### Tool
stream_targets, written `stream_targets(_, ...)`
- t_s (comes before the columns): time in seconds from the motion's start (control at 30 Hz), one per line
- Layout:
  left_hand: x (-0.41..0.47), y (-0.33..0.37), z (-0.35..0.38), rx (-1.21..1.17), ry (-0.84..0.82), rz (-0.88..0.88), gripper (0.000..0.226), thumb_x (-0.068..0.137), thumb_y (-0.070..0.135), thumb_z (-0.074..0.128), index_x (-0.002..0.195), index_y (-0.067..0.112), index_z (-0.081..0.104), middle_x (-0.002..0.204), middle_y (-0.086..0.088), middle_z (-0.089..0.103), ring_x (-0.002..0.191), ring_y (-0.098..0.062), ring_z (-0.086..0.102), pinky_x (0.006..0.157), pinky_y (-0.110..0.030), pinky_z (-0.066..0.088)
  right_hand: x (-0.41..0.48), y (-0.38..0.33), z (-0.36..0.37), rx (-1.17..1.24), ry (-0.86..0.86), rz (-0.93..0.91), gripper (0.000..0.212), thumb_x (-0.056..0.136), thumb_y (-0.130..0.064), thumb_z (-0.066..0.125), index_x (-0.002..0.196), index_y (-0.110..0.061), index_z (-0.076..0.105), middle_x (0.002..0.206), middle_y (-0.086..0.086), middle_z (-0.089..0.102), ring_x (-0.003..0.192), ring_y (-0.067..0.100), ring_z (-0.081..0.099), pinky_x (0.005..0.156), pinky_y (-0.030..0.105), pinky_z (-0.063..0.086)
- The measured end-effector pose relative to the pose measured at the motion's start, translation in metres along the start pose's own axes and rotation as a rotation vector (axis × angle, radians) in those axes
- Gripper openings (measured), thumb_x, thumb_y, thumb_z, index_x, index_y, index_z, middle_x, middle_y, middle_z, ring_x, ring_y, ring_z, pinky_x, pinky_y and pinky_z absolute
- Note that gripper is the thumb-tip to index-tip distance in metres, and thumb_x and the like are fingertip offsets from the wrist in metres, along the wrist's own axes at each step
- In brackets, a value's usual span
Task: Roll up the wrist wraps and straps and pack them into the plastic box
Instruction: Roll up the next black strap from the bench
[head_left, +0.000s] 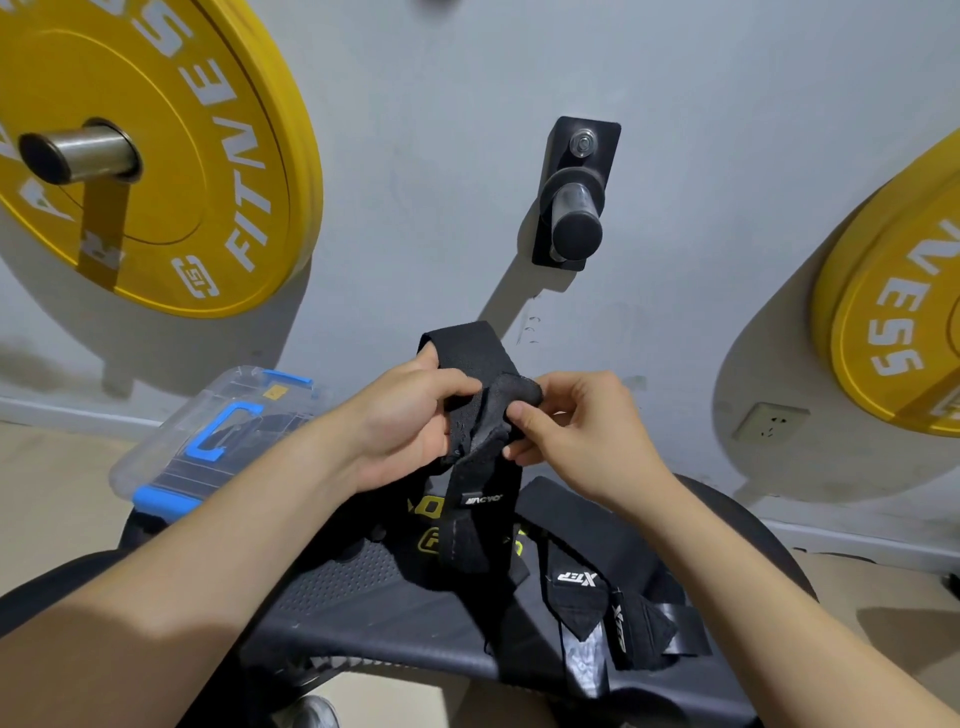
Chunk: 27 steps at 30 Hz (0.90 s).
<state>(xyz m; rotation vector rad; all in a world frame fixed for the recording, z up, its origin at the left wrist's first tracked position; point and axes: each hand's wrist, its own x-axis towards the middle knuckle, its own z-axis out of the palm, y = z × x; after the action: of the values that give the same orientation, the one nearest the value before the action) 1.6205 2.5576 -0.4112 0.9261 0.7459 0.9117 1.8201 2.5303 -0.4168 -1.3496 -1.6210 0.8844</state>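
Note:
I hold one black lifting strap (480, 470) up in front of me, above the bench. My left hand (410, 415) grips its upper part, with the strap's loop sticking up past my fingers. My right hand (576, 421) pinches the folded padded end beside it. The strap's tail hangs down to the bench. More black straps and wrist wraps (597, 597) with white lettering lie loose on the bench below my right arm. The clear plastic box (171, 452) with blue latches and handle sits on the bench's far left end, its lid on.
I sit at a black padded bench (363, 597) facing a grey wall. Yellow weight plates (171, 156) hang on wall pegs left and right, with a bare black peg (574, 213) straight ahead. A wall socket (769, 423) sits low on the right.

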Motion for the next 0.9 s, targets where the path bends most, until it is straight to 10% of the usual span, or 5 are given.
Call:
stream_targets(0.27, 0.009, -0.022, 0.003, 0.036, 0.076, 0.153, 0.047, 0.102, -0.013, 0.057, 0.144, 0.009, 0.053, 0.134, -0.017, 0.073, 0.128, -0.033, 0.069, 0.107, -0.048, 0.055, -0.003, -0.004, 0.018, -0.139, 0.244, -0.029, 0.02, 0.09, -0.033, 0.08, 0.094, -0.026, 0.062, 0.083, -0.006, 0.067, 0.066, 0.007, 0.067, 0.066, 0.031, 0.053)
stream_targets(0.37, 0.013, -0.023, 0.002, -0.007, 0.204, 0.142, 0.037, 0.102, -0.015, 0.053, 0.136, 0.0, 0.058, 0.124, -0.022, 0.076, 0.12, -0.039, 0.073, 0.1, -0.053, 0.061, -0.001, -0.002, 0.019, -0.048, 0.077, 0.119, 0.036, 0.088, -0.047, 0.083, 0.103, -0.025, 0.059, 0.089, -0.009, 0.063, 0.074, 0.006, 0.059, 0.072, 0.027, 0.046)
stream_targets(0.5, 0.011, -0.019, 0.002, -0.067, 0.203, 0.103, 0.026, 0.103, -0.015, 0.048, 0.126, -0.018, 0.059, 0.12, -0.042, 0.069, 0.111, -0.054, 0.073, 0.096, -0.065, 0.059, 0.0, 0.001, 0.01, 0.165, -0.114, 0.266, 0.027, 0.096, -0.031, 0.081, 0.111, -0.011, 0.071, 0.092, 0.008, 0.076, 0.082, 0.021, 0.073, 0.091, 0.041, 0.056)
stream_targets(0.67, 0.01, -0.019, 0.006, -0.012, 0.168, 0.101, 0.021, 0.103, -0.011, 0.053, 0.119, -0.013, 0.067, 0.11, -0.03, 0.075, 0.099, -0.039, 0.078, 0.079, -0.042, 0.064, -0.006, -0.002, 0.006, 0.262, -0.365, 0.245, 0.028, 0.11, -0.027, 0.062, 0.116, -0.005, 0.078, 0.113, 0.012, 0.081, 0.107, 0.029, 0.078, 0.097, 0.041, 0.062)
stream_targets(0.9, 0.02, -0.007, -0.003, -0.111, 0.113, -0.07, 0.044, 0.105, 0.018, 0.057, 0.135, -0.012, 0.064, 0.129, -0.03, 0.069, 0.109, -0.038, 0.069, 0.103, -0.049, 0.055, -0.006, -0.018, 0.015, 0.082, -0.152, 0.008, 0.026, 0.113, -0.019, 0.054, 0.1, -0.011, 0.075, 0.091, 0.0, 0.077, 0.086, 0.014, 0.069, 0.089, 0.044, 0.058)
